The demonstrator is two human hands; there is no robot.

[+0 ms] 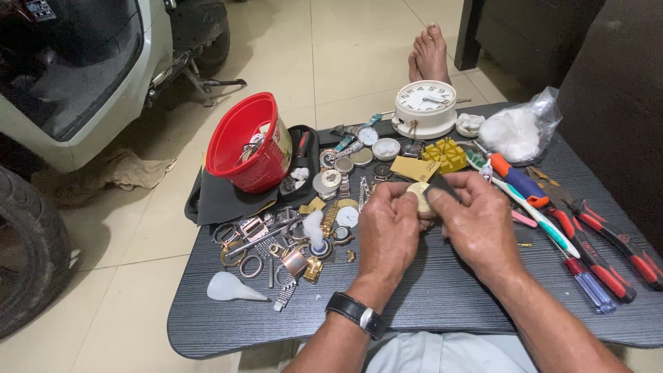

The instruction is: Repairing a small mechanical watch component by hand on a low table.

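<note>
My left hand (388,231) pinches a small round gold-toned watch case (418,195) above the middle of the dark grey table (428,304). A black wristwatch sits on that wrist. My right hand (478,224) presses a small black pad or strip (442,188) against the case from the right. Both hands hover close together, fingers curled around what they hold. Just behind them lie a tan card (413,168) and a yellow plastic block (445,155).
A red bucket (250,144) lies tipped at the table's back left. Watch parts and bands (290,242) are scattered left of my hands. A white clock (425,107), cotton bag (518,131), screwdrivers and red-handled pliers (608,249) lie behind and right. A scooter stands left.
</note>
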